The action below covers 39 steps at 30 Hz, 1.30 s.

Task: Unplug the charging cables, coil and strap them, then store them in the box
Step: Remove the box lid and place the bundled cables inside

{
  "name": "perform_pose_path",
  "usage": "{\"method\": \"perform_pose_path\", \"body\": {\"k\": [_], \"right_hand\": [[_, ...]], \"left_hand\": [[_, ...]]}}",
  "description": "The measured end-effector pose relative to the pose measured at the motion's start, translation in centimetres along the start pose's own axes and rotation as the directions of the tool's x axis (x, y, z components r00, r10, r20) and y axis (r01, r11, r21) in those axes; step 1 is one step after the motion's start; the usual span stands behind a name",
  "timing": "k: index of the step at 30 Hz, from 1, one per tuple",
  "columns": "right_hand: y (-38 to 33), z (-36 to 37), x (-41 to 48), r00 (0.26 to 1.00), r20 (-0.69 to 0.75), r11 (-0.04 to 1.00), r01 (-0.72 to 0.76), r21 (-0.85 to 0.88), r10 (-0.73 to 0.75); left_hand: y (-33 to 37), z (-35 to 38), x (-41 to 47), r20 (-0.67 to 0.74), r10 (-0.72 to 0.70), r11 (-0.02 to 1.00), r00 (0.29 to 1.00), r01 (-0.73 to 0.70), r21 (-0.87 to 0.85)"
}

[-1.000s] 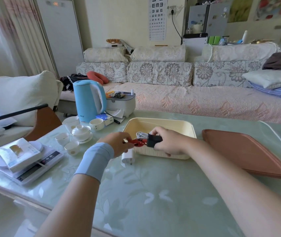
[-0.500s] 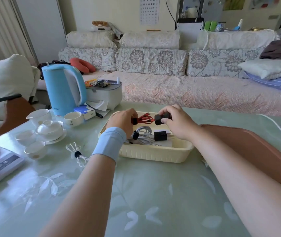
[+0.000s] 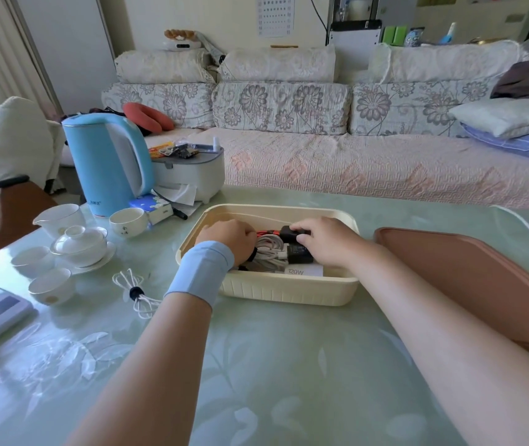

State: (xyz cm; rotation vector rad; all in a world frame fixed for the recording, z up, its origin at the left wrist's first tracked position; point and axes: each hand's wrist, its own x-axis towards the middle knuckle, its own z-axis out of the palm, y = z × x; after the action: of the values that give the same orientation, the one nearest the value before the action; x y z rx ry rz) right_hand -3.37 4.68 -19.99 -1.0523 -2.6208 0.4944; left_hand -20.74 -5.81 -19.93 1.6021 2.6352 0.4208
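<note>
Two grips: both inside the box (image 3: 289, 291), mid tabletop (image 3: 289, 365).
Left grip (image 3: 227, 238): curled on red cable (image 3: 266, 233).
Right grip (image 3: 324, 241): pinching black adapter (image 3: 289, 231).

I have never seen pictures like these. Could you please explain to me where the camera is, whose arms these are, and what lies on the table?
There is no machine here: a person wears a wide-angle camera on the head, so you look down at that person's own arms. The left hand, with a light blue wristband, grips a red coiled cable; the right hand pinches a black charger block. Both are low inside a cream plastic box on the pale green glass table, over white cables stored there. Around the box are a strapped white cable, a brown lid, white tea cups and a blue kettle.
</note>
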Motion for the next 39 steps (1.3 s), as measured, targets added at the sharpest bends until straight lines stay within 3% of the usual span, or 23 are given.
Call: {"method": "perform_pose_path", "body": {"k": [3, 8, 12, 15, 18, 21, 26, 30, 34, 39], "right_hand": [[-0.9, -0.6, -0.9, 0.999, -0.008, 0.998, 0.05, -0.037, -0.051], [-5.5, -1.4, -3.3, 0.971, -0.145, 0.981, 0.193, -0.002, -0.191], [-10.8, 0.2, -6.0, 0.938, -0.048, 0.935, 0.346, 0.082, -0.343], [-13.5, 2.6, -7.5, 0.931, 0.134, 0.94, 0.339, 0.025, -0.339], [-14.7, 5.1, -8.7, 0.922, 0.259, 0.945, 0.318, -0.073, -0.29], [-14.9, 6.9, -9.5, 0.925, 0.286, 0.94, 0.304, -0.157, -0.251], [-15.3, 7.1, -10.2, 0.951, 0.252, 0.963, 0.221, -0.156, -0.177], [-15.2, 5.5, -11.2, 0.935, 0.343, 0.987, 0.129, -0.091, -0.09], [-14.7, 2.2, -11.9, 0.925, 0.366, 0.995, 0.081, 0.065, -0.099], [-13.7, -2.3, -10.6, 0.982, 0.147, 0.983, 0.097, 0.155, -0.12]], "left_hand": [[-0.6, -1.1, -0.9, -0.093, 0.036, 0.996, 0.995, -0.044, -0.082], [-2.9, -3.8, -4.0, -0.255, 0.02, 0.99, 0.967, -0.055, -0.13], [-5.2, -5.7, -7.3, -0.324, -0.015, 0.989, 0.946, -0.034, -0.146], [-7.1, -5.9, -10.2, -0.253, -0.011, 0.996, 0.967, -0.011, -0.087], [-9.3, -4.6, -12.1, -0.008, -0.042, 0.994, 0.999, 0.043, 0.099], [-10.7, -3.0, -13.3, 0.202, -0.076, 0.974, 0.976, 0.029, 0.225], [-11.0, -3.4, -13.3, 0.198, -0.018, 0.957, 0.98, -0.04, 0.289], [-9.3, -4.1, -13.7, 0.255, -0.038, 0.987, 0.966, -0.004, 0.16], [-7.9, -5.8, -13.4, 0.269, -0.018, 0.996, 0.963, -0.007, 0.091], [-5.0, -9.2, -12.8, 0.14, -0.006, 1.0, 0.99, 0.009, -0.021]]}}
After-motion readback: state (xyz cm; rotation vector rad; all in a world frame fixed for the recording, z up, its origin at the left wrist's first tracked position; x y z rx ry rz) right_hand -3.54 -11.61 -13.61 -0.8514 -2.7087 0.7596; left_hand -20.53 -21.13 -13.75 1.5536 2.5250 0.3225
